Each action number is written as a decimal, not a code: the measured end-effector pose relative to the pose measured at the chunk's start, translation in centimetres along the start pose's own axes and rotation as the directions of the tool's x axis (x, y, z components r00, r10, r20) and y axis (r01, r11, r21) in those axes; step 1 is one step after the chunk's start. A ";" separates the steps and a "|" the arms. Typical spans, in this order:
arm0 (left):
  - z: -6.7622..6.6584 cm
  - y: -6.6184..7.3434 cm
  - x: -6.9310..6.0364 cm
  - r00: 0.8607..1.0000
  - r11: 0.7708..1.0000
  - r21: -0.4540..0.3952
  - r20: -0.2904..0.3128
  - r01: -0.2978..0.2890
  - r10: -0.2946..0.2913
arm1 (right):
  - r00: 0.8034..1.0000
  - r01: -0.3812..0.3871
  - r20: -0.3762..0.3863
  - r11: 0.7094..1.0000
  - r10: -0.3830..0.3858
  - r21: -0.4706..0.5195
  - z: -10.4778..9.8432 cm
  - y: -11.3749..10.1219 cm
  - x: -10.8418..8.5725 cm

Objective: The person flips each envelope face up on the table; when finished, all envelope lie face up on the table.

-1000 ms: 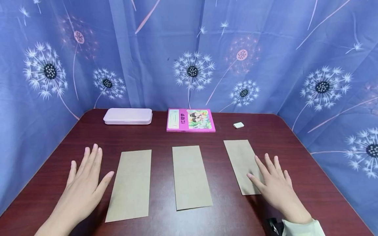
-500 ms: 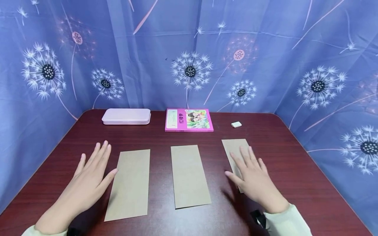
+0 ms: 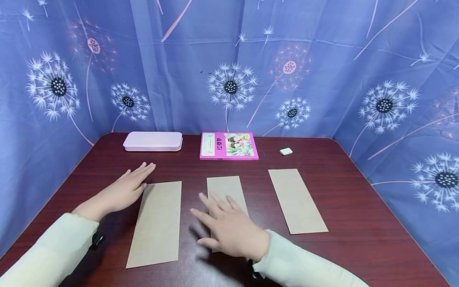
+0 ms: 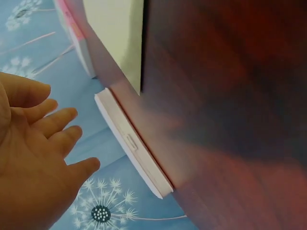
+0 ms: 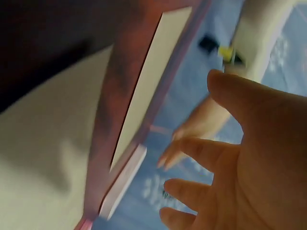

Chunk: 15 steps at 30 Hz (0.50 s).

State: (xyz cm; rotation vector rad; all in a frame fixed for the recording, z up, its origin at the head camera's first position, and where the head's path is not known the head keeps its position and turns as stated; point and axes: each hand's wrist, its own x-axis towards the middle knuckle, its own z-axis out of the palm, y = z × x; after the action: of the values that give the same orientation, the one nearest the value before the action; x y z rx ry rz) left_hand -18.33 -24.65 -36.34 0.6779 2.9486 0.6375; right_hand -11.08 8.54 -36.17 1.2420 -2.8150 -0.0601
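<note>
The right hand (image 3: 229,231) hung over the middle sheet (image 3: 226,184) of brown paper and hid most of its near half; only a sliver of the near edge showed below the thumb. That hand was slightly blurred, its grip loose, the fingers and thumb apart with nothing between them. The grip of the left hand (image 3: 123,191) was likewise unclosed, fingers extended and nothing held. Its thumb tip covered the far left corner of the left sheet (image 3: 159,225); whether they touched could not be told. The right sheet (image 3: 297,201) lay fully visible.

The left sleeve (image 3: 53,251) and right sleeve (image 3: 308,263) were cut off by the frame of the head view. From the left wrist, the book (image 3: 229,146) ran out at the top; from the right wrist, the other arm was a smear.

Counted on the worktop (image 3: 362,239): three brown sheets side by side, and along the far edge one flat pale box (image 3: 153,141), one pink book and one small white block (image 3: 286,151).
</note>
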 end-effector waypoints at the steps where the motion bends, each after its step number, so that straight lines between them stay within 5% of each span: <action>1: -0.1 -0.2 0.6 1.000 1.000 0.003 0.016 0.001 -0.001 | 0.999 0.035 0.005 0.999 -0.035 -0.026 0.0 -0.6 0.5; 7: -0.5 -0.6 3.4 0.996 0.996 0.093 0.090 0.000 -0.008 | 0.989 0.148 0.032 0.979 -0.145 -0.137 0.5 -3.2 3.1; 15: -0.5 -0.8 4.9 0.992 0.993 0.117 0.125 0.001 -0.016 | 0.984 0.146 0.130 0.964 -0.120 -0.223 1.2 -5.0 5.4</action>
State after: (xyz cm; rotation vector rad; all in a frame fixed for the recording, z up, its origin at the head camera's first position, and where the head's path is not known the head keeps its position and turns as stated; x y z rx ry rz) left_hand -23.16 -23.38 -36.03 0.6875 2.8870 0.4071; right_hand -11.08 1.21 -37.49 1.4093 -2.7123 -0.4678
